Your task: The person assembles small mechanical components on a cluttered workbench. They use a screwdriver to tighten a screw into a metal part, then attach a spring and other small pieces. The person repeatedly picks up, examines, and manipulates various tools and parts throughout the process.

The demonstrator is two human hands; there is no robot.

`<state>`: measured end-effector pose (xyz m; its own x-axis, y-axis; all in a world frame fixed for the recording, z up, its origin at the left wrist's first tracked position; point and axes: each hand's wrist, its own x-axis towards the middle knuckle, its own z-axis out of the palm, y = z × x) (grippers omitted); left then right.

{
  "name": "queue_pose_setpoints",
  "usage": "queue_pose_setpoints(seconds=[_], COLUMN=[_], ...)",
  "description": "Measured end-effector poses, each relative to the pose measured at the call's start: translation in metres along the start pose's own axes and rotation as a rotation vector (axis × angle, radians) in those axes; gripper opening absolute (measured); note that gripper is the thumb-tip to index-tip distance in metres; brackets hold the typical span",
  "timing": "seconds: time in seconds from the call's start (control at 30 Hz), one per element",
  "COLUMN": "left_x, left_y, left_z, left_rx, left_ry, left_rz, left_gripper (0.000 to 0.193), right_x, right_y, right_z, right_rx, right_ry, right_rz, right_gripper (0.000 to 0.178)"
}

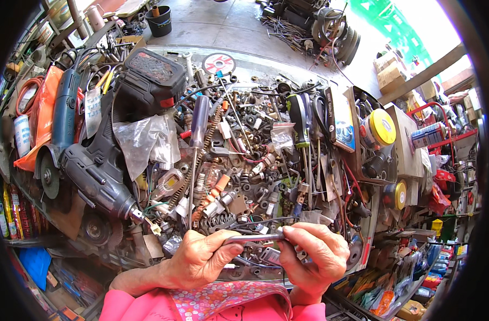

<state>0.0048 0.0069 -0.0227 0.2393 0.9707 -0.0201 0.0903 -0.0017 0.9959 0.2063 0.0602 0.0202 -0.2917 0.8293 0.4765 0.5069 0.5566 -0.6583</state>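
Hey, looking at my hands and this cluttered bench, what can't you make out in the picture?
All in the head view:
Metal rod: its right end is hidden by the right hand.
Pile of small parts: many pieces are too small and overlapped to tell apart.
Clear plastic bag: it covers whatever lies under it.
Pink sleeves: cut off by the lower edge.
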Motion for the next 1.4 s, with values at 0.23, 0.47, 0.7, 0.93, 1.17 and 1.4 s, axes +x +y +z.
queue_pose_setpoints(seconds=[0.23, 0.47, 0.7, 0.93, 1.17, 1.4], left_x=[-0.002, 0.004, 0.001, 0.002, 0.002, 0.003], left_y=[0.009, 0.013, 0.01, 0.013, 0.01, -0.002], left_z=[-0.006, -0.007, -0.007, -0.003, -0.005, -0.002], left_rx=[-0.429, -0.553, -0.446, -0.443, -0.412, -0.379], left_ry=[0.087, 0.061, 0.084, 0.125, 0.131, 0.165], left_rz=[-0.283, -0.396, -0.382, -0.376, -0.357, -0.146], left_gripper=[0.035, 0.017, 0.017, 0.019, 0.018, 0.015], right_x=[-0.01, -0.005, 0.007, 0.059, 0.079, 0.096], right_y=[0.005, -0.001, 0.004, 0.056, 0.09, 0.086], right_z=[0.013, 0.022, 0.014, 0.012, 0.024, 0.023], right_rx=[0.105, 0.131, 0.142, -0.664, -0.736, -0.694], right_ry=[-0.091, -0.252, -0.422, -0.225, -0.284, -0.296], right_rz=[-0.074, -0.164, -0.107, 0.08, 0.123, 0.311], right_gripper=[0.031, 0.032, 0.024, 0.023, 0.034, 0.046])
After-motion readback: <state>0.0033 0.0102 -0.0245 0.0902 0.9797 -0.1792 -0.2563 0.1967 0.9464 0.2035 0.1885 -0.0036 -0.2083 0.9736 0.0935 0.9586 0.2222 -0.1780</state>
